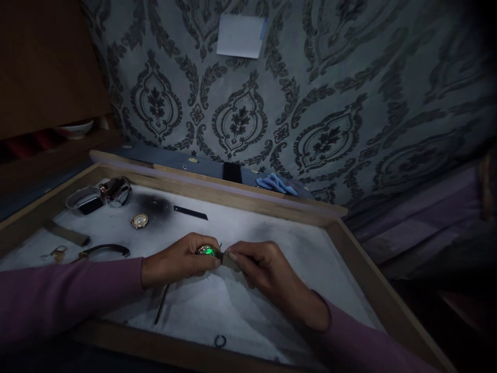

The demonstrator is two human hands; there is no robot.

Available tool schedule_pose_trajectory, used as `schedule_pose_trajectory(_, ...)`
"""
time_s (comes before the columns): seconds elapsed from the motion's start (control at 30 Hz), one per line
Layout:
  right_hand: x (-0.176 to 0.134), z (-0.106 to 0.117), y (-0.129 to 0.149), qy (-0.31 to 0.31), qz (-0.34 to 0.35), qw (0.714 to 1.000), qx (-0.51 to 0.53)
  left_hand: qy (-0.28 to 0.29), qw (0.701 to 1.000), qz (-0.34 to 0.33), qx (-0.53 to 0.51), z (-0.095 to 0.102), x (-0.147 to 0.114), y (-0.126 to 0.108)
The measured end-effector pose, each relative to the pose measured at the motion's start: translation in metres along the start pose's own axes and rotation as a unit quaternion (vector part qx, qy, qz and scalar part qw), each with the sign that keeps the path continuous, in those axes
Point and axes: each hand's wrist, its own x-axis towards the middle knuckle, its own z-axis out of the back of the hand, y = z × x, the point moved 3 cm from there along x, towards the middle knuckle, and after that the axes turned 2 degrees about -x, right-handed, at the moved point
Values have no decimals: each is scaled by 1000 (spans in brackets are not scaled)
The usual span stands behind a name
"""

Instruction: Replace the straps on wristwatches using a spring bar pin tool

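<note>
- Left hand (180, 260): closed around a watch (206, 250), thumb on the near side, fingers on the far side; dial up, lit green.
- Right hand (267, 264): thumb and forefinger pinched at a greyish watch band (231, 262) at the watch's right side. Too small to tell if a tiny tool is in there too.
- Watch is off the surface, held between both hands over the middle of the desk (303, 241), white top, raised wooden rim.
- Far of the hands: dark flat blade-like strip (190, 212), lying flat.
- Left of the strip: gold-toned watch head (140, 221), no band visible on it.
- Far left: square-faced watch (89, 203) just beside a metallic watch (117, 190).
- Nearer on the left: flat olive strap (67, 232), small gold-toned piece (59, 254), dark curved strap (106, 249) close to the left sleeve (93, 287).
- Near side: thin dark stick (161, 305) below the left hand; small dark open ring (220, 341) near the near rim.
- Beyond the far rim: crumpled blue cloth (276, 183).
- Patterned wall (240, 122) behind, white paper (240, 36) on it.
</note>
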Motion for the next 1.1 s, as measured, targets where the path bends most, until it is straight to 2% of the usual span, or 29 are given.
schedule_pose_trajectory(0.57, 3, 2, 2, 16, -14, 1000, 2, -8, 1000, 4, 1, -1, 0, -2)
schedule_pose_trajectory(1.1, 1, 3, 3, -2, 18, 999, -47, -37, 999, 16, -18, 2, 2, 2)
